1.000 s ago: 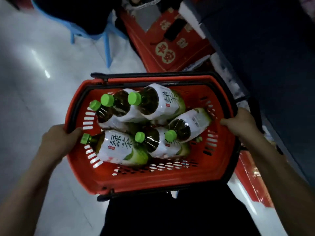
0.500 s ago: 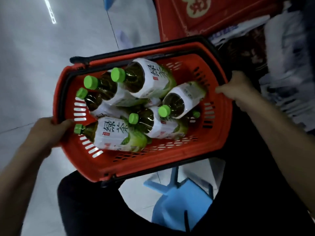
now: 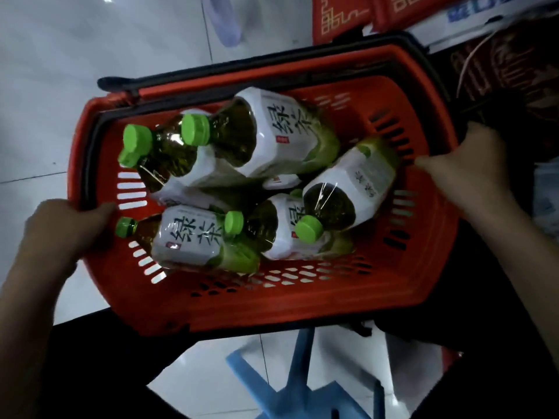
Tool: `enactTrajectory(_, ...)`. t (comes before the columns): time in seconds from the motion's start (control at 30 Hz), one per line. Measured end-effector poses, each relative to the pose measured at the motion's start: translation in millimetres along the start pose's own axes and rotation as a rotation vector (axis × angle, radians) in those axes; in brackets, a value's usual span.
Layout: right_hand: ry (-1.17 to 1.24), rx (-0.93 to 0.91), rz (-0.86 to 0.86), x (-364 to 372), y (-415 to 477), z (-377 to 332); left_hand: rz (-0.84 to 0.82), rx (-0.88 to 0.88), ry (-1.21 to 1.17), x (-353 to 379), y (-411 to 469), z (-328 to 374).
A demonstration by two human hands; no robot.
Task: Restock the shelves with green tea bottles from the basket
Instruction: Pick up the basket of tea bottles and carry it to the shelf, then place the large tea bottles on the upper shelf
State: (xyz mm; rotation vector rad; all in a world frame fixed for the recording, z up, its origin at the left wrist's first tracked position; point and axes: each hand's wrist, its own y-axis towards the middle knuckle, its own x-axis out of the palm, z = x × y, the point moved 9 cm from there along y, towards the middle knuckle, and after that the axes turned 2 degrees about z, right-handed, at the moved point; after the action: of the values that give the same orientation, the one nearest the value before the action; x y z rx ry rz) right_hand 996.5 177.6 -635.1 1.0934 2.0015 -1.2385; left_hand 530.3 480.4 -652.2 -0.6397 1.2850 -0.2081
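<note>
Six green tea bottles (image 3: 272, 140) lying piled in the basket (image 3: 272, 297); clear plastic, glossy white labels, ribbed green caps; slotted red plastic walls, black handles folded flat; left hand (image 3: 65, 229) and right hand (image 3: 472, 170) each gripping a side rim, fingers curled; versus earlier, blue stool (image 3: 302, 394) now showing underneath, basket filling more of the view.

Bottles (image 3: 193, 237) lie piled in the basket (image 3: 272, 309).

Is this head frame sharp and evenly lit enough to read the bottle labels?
Head view: dim overall; right hand motion-blurred; near bottle label readable, glare streaks on the right bottle; basket edges bow from the wide lens.
</note>
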Motion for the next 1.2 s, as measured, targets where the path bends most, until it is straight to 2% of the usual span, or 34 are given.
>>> enactTrajectory(0.1,-0.031,-0.079,0.062,-2.2,-0.5,10.4,0.027,0.062,0.054,4.1,5.9,-1.3)
enactTrajectory(0.17,-0.005,-0.099,0.057,-0.8,-6.9,19.2,0.112,0.079,0.07,3.1,10.9,-7.3)
enactTrajectory(0.23,0.029,-0.096,0.077,-0.3,-10.8,34.4,0.158,0.182,0.148,3.3,11.2,-1.2)
enactTrajectory(0.33,0.04,-0.052,0.095,1.8,-29.2,59.6,0.217,0.245,0.154,4.8,42.0,-13.5)
enactTrajectory(0.43,0.094,-0.026,0.121,-1.5,-51.2,77.4,0.239,0.281,0.153,-4.5,-21.1,27.8)
enactTrajectory(0.57,0.184,-0.062,0.126,-2.7,-87.2,85.4,0.225,0.33,0.046,-2.5,-57.2,40.8)
enactTrajectory(0.67,0.163,-0.092,0.126,-7.2,-114.2,87.4,0.234,0.481,0.014,-2.9,-96.4,55.5)
enactTrajectory(0.77,0.087,-0.192,0.198,-25.7,-143.5,75.9,0.331,0.792,0.027,3.0,-159.6,79.5)
enactTrajectory(0.83,0.021,-0.264,0.194,-29.8,-159.8,63.0,0.249,0.91,0.0,20.5,-197.2,87.1)
enactTrajectory(0.93,-0.057,-0.358,0.104,-17.5,-177.4,41.5,-0.086,0.878,-0.018,66.1,-224.6,76.6)
enactTrajectory(0.97,-0.079,-0.38,0.073,-10.6,-180.6,36.2,-0.116,0.881,0.011,76.7,-226.4,70.7)
enactTrajectory(1.07,-0.148,-0.433,-0.019,14.3,-179.6,23.3,0.015,1.019,0.073,83.7,-234.6,72.2)
enactTrajectory(1.2,-0.264,-0.441,-0.154,46.6,-155.9,13.9,-0.034,1.213,-0.002,96.7,-244.7,96.0)
